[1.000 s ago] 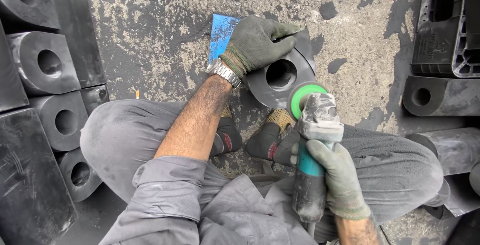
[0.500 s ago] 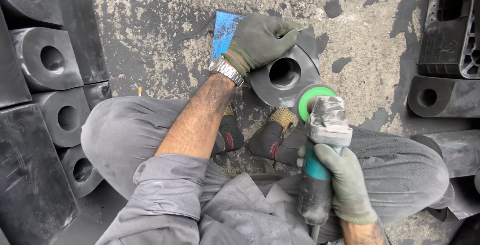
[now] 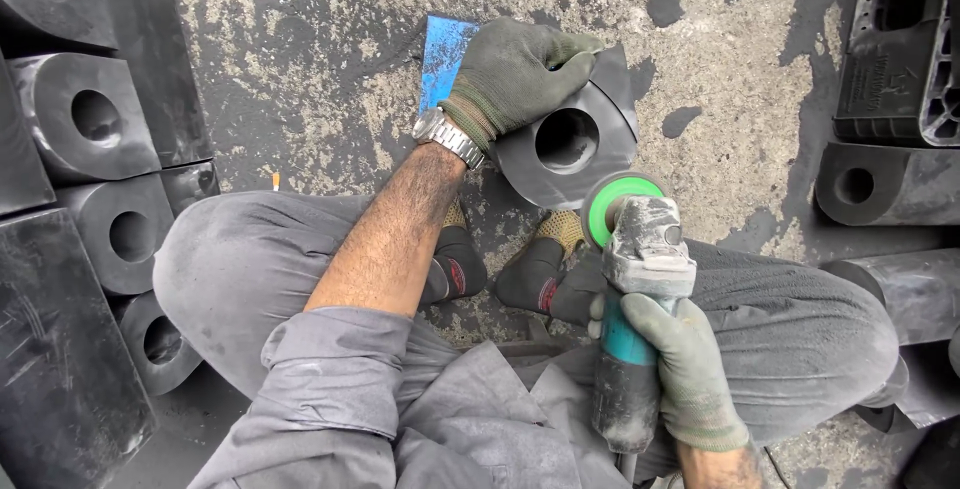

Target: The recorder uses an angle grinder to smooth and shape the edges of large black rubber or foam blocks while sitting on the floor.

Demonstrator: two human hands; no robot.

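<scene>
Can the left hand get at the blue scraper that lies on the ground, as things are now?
Probably yes. The left hand rests on the black block, and the blue scraper lies right beside its wrist on the bare ground. Nothing stands between them, but the hand would have to let go of the block.

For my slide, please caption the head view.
Gloved left hand steadies a black rubber block; right hand holds an angle grinder.

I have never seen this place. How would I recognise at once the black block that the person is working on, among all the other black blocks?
Start from the seated person's two shoes at the picture's centre. Just above them on the stained concrete floor lies a black block with a round hole, held by the gloved left hand. Unlike the stacked blocks at the left edge, it lies alone, with the grinder's green disc at its lower edge.
</scene>
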